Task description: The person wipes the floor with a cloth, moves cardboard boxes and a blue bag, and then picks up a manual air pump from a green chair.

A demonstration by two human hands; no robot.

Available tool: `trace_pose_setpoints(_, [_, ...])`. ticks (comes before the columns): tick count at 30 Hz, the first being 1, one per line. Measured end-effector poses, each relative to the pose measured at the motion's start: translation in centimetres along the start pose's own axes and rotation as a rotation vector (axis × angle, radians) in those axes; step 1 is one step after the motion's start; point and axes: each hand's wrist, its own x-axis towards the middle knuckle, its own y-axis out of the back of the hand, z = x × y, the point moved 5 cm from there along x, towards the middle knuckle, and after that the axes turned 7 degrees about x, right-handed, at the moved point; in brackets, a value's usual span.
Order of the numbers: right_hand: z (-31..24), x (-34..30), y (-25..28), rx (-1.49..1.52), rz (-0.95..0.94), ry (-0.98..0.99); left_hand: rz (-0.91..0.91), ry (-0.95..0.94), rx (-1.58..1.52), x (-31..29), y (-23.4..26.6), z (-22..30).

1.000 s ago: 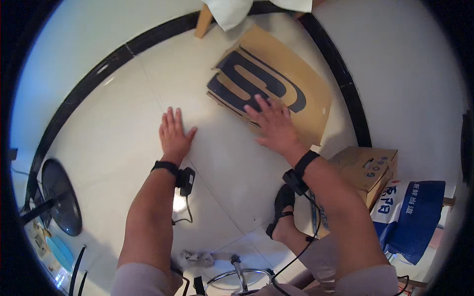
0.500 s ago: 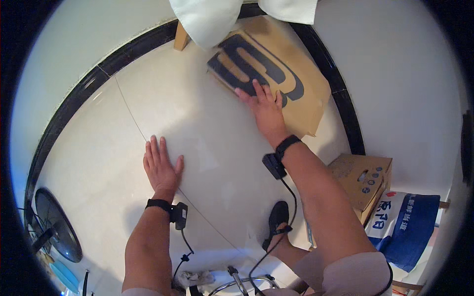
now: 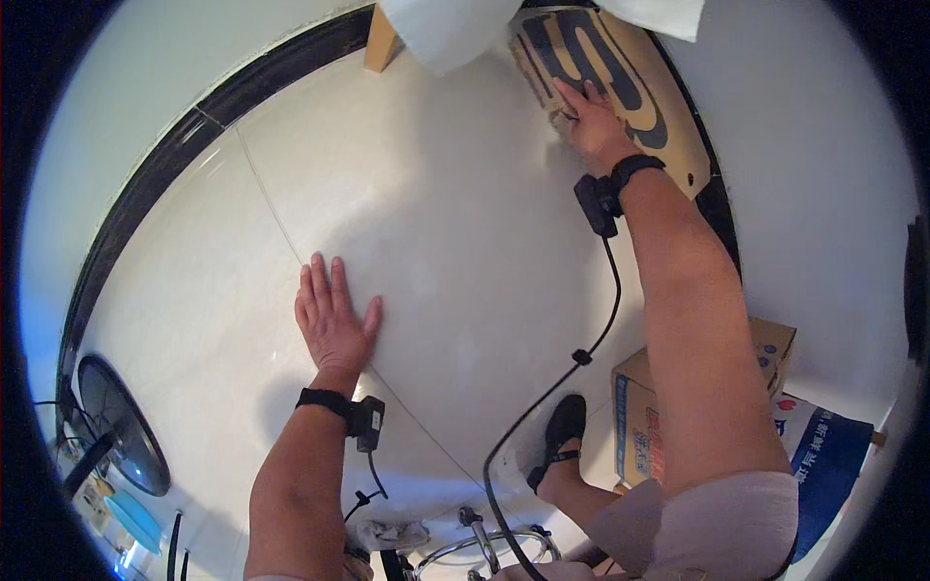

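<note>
My left hand lies flat on the pale tiled floor, fingers stretched out and thumb apart. Farther off to the right, my right hand reaches onto a flat brown cardboard piece with large black printing. Its fingers are spread over the near left part of the cardboard, and no firm grip shows. The cardboard rests up against the wall's dark skirting, its far end partly covered by hanging white cloth. Each wrist wears a black strap with a small cabled box.
A brown carton and a blue-and-white bag stand at the right, partly behind my right arm. A wooden leg stands at the back. At the left are a black round base and a blue dish. Chrome tubing lies near me.
My right hand and the cardboard have moved away and to the right, closer to the wall. My left hand stays flat on the floor, appearing slightly farther right as the view shifts.
</note>
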Motion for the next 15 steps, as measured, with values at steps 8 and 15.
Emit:
trace_pose_setpoints(8, [-2.7, -5.7, 2.1, -0.250, -0.093, 0.296, 0.011, -0.008, 0.061, -0.6, 0.0, -0.5])
trace_pose_setpoints(15, [1.4, -6.1, 1.5, -0.217, -0.156, 0.142, 0.067, -0.043, 0.060, -0.2, 0.1, 0.6])
